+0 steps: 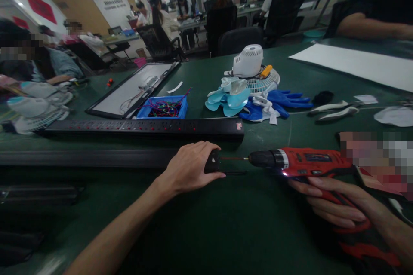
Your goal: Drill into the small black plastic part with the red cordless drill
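My left hand (190, 165) is wrapped over the right end of a long black bar (129, 158) lying on the green table. A dark end piece (212, 161) shows between its thumb and fingers. My right hand (338, 202) grips a red and black cordless drill (316, 161), its light lit. The drill's long thin bit (234, 158) points left and reaches the end piece; whether it sits in a screw is too small to tell. Behind the bar lies a black power strip (155, 126) with a row of outlets and red marks.
A blue bin of wires (185, 109), a white fan base (248, 62), light-blue fan blades (228, 96) and blue gloves (287, 99) lie beyond the strip. Pliers (338, 111) rest at right. More black bars (38, 194) lie at left. Several people sit at tables behind.
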Motion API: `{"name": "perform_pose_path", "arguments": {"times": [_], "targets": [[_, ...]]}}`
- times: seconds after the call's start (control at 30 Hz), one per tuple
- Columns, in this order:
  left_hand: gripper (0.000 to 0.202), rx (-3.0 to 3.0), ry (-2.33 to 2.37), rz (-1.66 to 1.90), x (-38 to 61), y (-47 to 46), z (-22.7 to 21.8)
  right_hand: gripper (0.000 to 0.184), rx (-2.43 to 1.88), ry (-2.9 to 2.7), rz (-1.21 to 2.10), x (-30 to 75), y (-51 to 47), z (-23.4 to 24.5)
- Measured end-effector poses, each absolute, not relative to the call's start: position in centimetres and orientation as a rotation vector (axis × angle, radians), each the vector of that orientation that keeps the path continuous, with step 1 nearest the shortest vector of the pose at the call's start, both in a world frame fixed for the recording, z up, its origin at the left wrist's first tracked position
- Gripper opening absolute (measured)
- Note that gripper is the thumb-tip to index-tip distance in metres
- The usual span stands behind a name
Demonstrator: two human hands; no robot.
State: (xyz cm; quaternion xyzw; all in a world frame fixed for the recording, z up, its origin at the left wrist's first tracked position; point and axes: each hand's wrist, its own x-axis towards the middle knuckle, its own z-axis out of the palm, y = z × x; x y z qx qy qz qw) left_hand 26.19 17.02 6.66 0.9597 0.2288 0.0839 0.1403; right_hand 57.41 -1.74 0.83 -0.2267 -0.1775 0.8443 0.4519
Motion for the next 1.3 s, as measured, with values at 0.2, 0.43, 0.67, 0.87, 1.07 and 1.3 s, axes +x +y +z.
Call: {"name": "perform_pose_path", "arguments": {"times": [0.2, 0.43, 0.67, 0.87, 1.07, 1.3], "targets": [[0.059, 2.775, 0.657, 0.244, 26.11, 17.08, 6.60, 0.030, -0.588, -0.445, 2.084, 57.42, -1.61, 0.86], [0.061, 2.782, 0.644, 0.230, 26.12, 17.17, 6.67, 0.032, -0.632, -0.465, 2.055, 57.35, -1.94, 0.74], [0.062, 2.790, 0.660, 0.231, 26.25, 17.10, 6.70, 0.032, -0.651, -0.475, 2.044, 57.39, -2.02, 0.67], [0.062, 2.788, 0.663, 0.222, 26.25, 17.06, 6.77, 0.031, -0.653, -0.510, 2.061, 57.81, -1.82, 0.22], [0.060, 2.785, 0.671, 0.230, 26.32, 17.05, 6.81, 0.031, -0.682, -0.525, 2.060, 58.01, -1.81, 0.51], [0.058, 2.785, 0.664, 0.260, 26.31, 16.94, 6.79, 0.031, -0.667, -0.505, 2.024, 57.66, -2.15, 0.47]]}}
